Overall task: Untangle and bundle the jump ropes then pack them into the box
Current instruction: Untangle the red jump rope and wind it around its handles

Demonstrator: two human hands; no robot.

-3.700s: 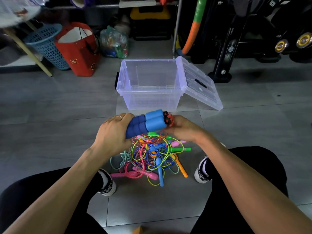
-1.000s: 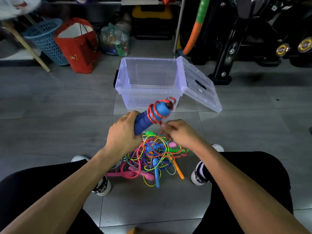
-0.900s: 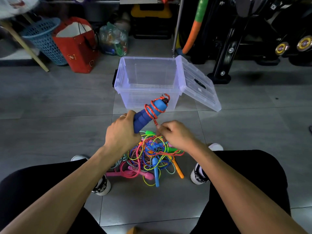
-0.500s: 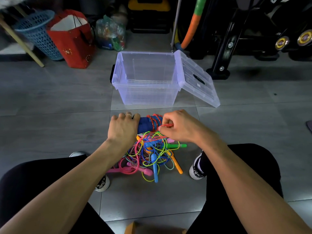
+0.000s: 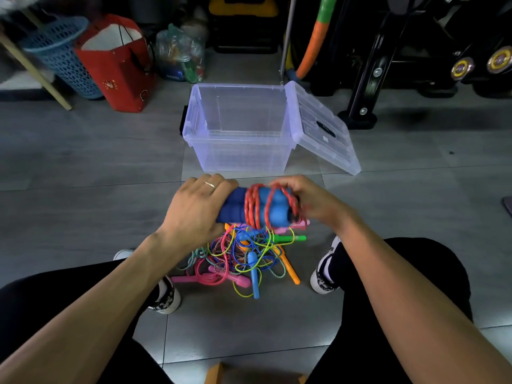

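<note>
Fingers of both hands grip blue handles (image 5: 250,207); red rope (image 5: 256,209) coils around them.

Clear glossy plastic box (image 5: 241,151), matt blue foam handles (image 5: 235,209), braided red cord (image 5: 253,206), smooth grey floor tiles (image 5: 83,162).

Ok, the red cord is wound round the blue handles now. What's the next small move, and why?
Probably tuck the loose end under the wraps. The left hand grips the blue handles; the right hand holds the red cord, whose last loop sits slack by the fingers. Then it can go into the clear box, which stands open, nothing visible inside.
</note>
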